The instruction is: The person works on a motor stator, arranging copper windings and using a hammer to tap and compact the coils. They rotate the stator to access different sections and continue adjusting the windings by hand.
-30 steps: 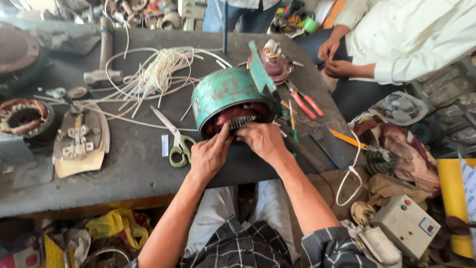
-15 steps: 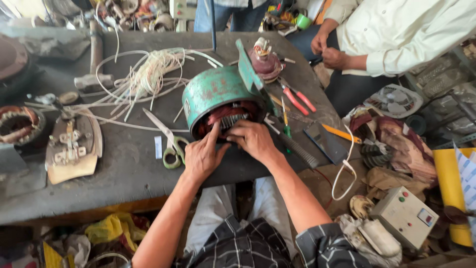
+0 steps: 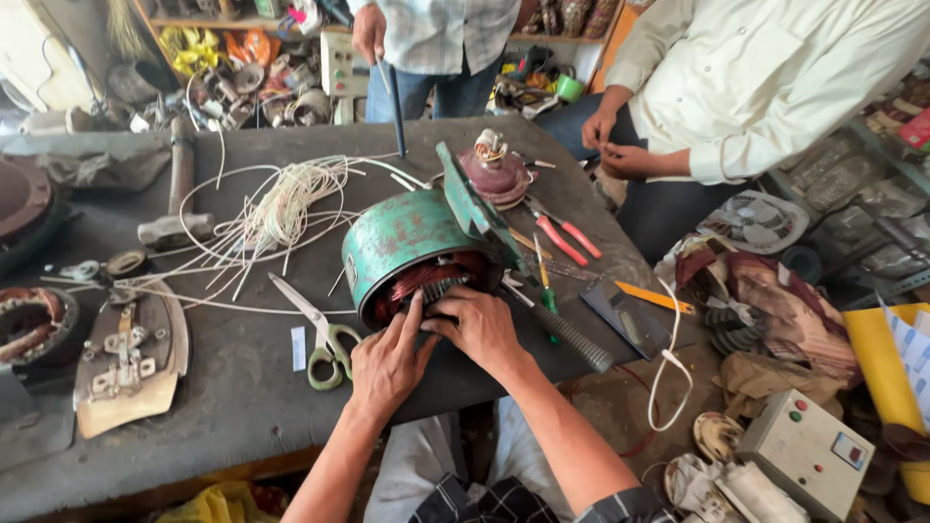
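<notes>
Fingers of left hand (image 3: 386, 360) and right hand (image 3: 477, 329) press together into the copper windings (image 3: 426, 279) at the open mouth of the green motor housing (image 3: 402, 242), near the table's (image 3: 232, 387) front edge. Windings appear seated; tidying seems unfinished. Scissors (image 3: 320, 334) lie beside.

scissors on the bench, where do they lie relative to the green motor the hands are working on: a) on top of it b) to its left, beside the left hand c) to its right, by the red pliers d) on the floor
b: the scissors lie flat on the dark bench just left of the green motor, close to the left hand, while the right hand is at the motor's open end.
</notes>
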Motion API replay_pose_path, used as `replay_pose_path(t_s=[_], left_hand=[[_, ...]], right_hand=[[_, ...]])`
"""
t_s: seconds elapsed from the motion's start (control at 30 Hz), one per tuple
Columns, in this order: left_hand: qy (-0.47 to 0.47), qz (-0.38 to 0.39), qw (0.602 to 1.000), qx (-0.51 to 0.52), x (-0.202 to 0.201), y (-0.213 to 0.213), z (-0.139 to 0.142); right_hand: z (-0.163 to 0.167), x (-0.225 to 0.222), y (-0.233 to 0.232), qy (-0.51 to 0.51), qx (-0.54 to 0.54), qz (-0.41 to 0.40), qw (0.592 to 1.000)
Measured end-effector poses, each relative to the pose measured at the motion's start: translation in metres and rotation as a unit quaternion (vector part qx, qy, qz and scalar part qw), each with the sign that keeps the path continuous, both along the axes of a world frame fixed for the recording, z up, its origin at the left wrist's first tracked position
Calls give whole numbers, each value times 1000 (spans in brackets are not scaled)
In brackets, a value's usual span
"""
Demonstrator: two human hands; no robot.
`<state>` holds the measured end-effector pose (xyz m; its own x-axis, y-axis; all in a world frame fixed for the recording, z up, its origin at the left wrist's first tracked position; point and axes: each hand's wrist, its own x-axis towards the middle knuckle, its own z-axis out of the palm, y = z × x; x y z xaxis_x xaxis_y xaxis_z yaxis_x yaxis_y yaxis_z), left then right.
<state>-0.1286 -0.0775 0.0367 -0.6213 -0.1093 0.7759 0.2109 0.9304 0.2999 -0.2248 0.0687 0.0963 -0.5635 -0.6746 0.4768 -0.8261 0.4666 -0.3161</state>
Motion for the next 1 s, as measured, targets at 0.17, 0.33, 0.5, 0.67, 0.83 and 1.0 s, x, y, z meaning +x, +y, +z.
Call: replay_pose_path(t_s=[0.17,0.33,0.5,0.67,0.83,1.0], left_hand=[[9,5,1000,7,-1,-1,-5],[3,6,1000,1,-5,-5,-5],[2,2,1000,-2,-1,-8,-7],[12,-2,1000,-3,5,-8,-11],[-8,-1,1000,-15,4,-9,-9],[-7,8,999,-36,-2,-13,-5]], right_hand=[[-4,6,-5,24,21,-36,999],[-12,4,-10,48,48,-62,996],[-19,10,-10,72,-20,-49,996],[-23,19,-9,53,-50,-40,997],[-23,18,-9,38,-44,-65,996],[-31,7,-12,62,-56,-59,995]])
